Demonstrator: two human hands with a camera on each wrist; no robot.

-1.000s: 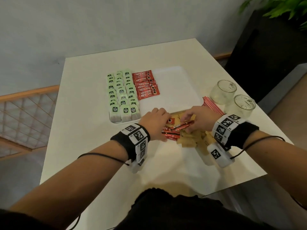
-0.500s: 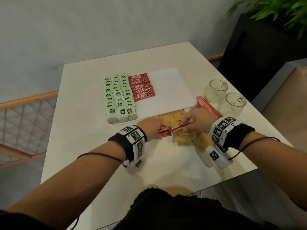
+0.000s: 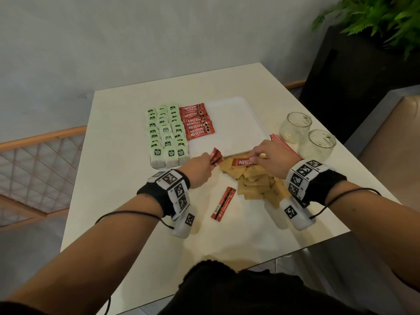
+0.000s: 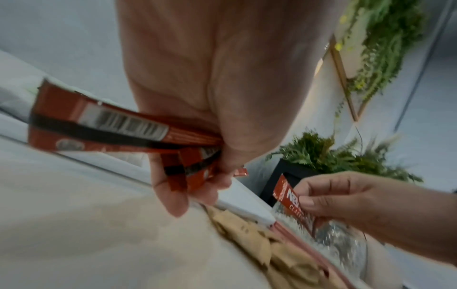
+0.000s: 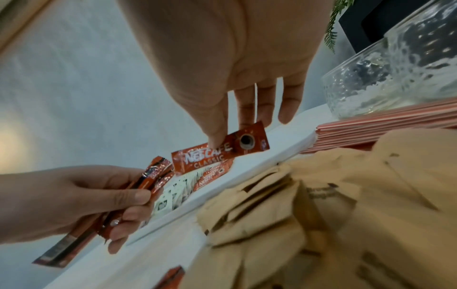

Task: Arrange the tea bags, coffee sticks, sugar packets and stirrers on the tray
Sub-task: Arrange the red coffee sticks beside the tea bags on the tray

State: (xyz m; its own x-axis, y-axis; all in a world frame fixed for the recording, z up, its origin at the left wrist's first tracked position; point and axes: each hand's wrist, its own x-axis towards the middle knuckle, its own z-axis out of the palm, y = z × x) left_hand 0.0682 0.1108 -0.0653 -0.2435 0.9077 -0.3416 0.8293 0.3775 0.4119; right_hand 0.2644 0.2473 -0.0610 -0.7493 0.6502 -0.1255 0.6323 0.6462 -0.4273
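A white tray (image 3: 236, 123) lies mid-table, with rows of green tea bags (image 3: 167, 133) on its left side and red coffee sticks (image 3: 197, 123) beside them. My left hand (image 3: 198, 168) grips a bundle of red coffee sticks (image 4: 118, 131) just off the tray's near edge. My right hand (image 3: 270, 159) pinches a single red coffee stick (image 5: 220, 151) between thumb and fingers, above a heap of brown sugar packets (image 3: 254, 180). One more coffee stick (image 3: 223, 203) lies alone on the table nearer me. Red-striped stirrers (image 3: 285, 144) lie to the tray's right.
Two glass jars (image 3: 294, 127) (image 3: 317, 144) stand right of the tray, close behind my right hand. A dark planter (image 3: 354, 71) with a fern is beyond the table's right edge. A wooden lattice railing (image 3: 38, 162) runs to the left.
Both hands lifted off the pile near the tray. The left now holds several sticks raised, the right holds one stick apart. One stick now lies alone on the table.
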